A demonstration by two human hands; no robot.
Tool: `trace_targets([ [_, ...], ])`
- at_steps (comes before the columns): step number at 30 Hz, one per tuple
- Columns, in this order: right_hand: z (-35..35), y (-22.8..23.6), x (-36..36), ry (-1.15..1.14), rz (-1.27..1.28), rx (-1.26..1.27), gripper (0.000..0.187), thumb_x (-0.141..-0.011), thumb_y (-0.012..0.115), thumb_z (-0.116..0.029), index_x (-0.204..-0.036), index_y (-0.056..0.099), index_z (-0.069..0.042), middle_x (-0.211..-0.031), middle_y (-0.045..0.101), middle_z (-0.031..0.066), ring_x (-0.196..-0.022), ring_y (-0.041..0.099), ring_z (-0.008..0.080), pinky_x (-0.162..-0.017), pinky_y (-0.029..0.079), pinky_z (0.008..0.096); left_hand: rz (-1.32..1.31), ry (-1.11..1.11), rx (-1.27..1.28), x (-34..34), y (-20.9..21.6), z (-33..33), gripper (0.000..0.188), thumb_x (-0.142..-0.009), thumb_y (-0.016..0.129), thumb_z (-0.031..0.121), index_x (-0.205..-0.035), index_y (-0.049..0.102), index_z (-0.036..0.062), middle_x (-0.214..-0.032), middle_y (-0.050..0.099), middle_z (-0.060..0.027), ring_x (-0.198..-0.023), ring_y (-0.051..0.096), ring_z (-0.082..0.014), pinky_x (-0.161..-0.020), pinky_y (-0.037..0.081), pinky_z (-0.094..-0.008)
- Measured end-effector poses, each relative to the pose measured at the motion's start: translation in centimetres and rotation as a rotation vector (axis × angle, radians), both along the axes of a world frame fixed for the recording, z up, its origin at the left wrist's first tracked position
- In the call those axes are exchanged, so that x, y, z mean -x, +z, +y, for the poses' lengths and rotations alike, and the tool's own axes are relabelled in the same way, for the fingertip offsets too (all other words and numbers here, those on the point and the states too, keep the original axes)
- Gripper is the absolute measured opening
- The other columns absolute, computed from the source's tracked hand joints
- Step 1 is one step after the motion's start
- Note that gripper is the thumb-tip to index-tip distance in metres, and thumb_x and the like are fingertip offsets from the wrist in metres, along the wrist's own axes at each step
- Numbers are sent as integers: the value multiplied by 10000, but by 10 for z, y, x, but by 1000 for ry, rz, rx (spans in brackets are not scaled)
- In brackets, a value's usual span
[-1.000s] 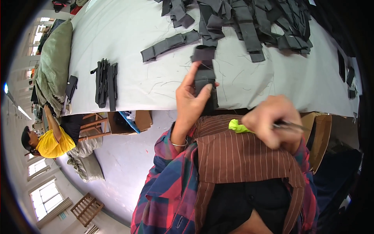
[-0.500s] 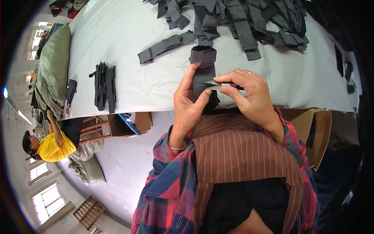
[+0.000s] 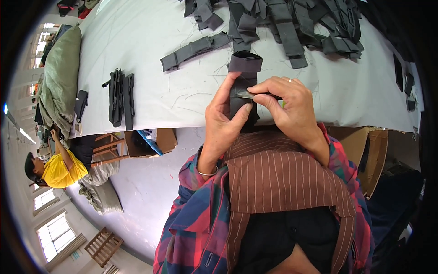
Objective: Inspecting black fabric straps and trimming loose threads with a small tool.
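My left hand (image 3: 220, 123) is closed on a dark grey fabric strip (image 3: 246, 81), with the thumb in front and the index finger along its left edge. The strip's far end is folded into a loop. In my right hand (image 3: 292, 104) is a pair of thread snips (image 3: 245, 96). Their metal blades lie together over the strip, close to my left thumb; most of the handle is hidden by my fingers. Another dark folded strip (image 3: 194, 51) lies beyond my left hand on the white-covered table (image 3: 150, 41).
A heap of dark strips (image 3: 292, 41) covers the table's far side. To the left lie a stack of strips (image 3: 117, 98) and a big green sack (image 3: 59, 68). A person in yellow (image 3: 64, 169) is beyond the table's left edge. Cardboard boxes (image 3: 376, 157) stand below.
The snips' blades have gone from apart to together over the strip. My left hand and the strip have shifted slightly to the right in the picture.
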State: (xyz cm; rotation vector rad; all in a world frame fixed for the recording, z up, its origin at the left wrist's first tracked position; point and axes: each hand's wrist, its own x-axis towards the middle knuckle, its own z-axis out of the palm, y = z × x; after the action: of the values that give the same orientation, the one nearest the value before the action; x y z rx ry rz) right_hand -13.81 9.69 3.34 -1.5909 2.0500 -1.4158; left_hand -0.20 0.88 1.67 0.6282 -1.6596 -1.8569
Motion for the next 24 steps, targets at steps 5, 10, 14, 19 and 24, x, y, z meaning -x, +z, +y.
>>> trace_targets([
  [5,-1,2,1,13,24,-13,69,-764,669,-156,-810,657,-106,-679,618,43,-643,578,236,-622,408,342,3,3,39,-1,-2,0,628,-787,577,-66,-1374,361,-14,-1128,551,-63,-962,530,-86,-835,445,-224],
  [10,-1,-1,0,27,-226,7,71,-768,663,-143,-809,652,-86,-691,633,49,-592,573,238,-555,418,321,8,-11,0,1,4,-1,615,-787,578,-60,-1366,377,-16,-1084,578,-54,-965,533,-92,-837,438,-221],
  [14,1,4,0,-1,-159,2,93,-771,662,-164,-804,650,-79,-696,640,58,-558,565,237,-509,415,315,-33,-5,72,0,1,1,617,-781,575,-60,-1365,381,-10,-1086,578,-52,-967,534,-93,-840,439,-224],
  [19,2,1,0,7,-146,-55,99,-775,660,-177,-798,652,-82,-677,631,63,-528,551,221,-497,410,314,-11,2,116,1,-1,1,622,-776,573,-60,-1365,383,-4,-1118,563,-60,-971,532,-91,-847,441,-230],
  [24,4,-3,0,-22,-206,-21,83,-782,657,-176,-801,653,-95,-650,616,56,-505,539,211,-482,400,302,-24,-28,97,-2,0,1,625,-793,599,-44,-1371,366,-10,-1161,554,-73,-1007,536,-102,-878,439,-240],
])
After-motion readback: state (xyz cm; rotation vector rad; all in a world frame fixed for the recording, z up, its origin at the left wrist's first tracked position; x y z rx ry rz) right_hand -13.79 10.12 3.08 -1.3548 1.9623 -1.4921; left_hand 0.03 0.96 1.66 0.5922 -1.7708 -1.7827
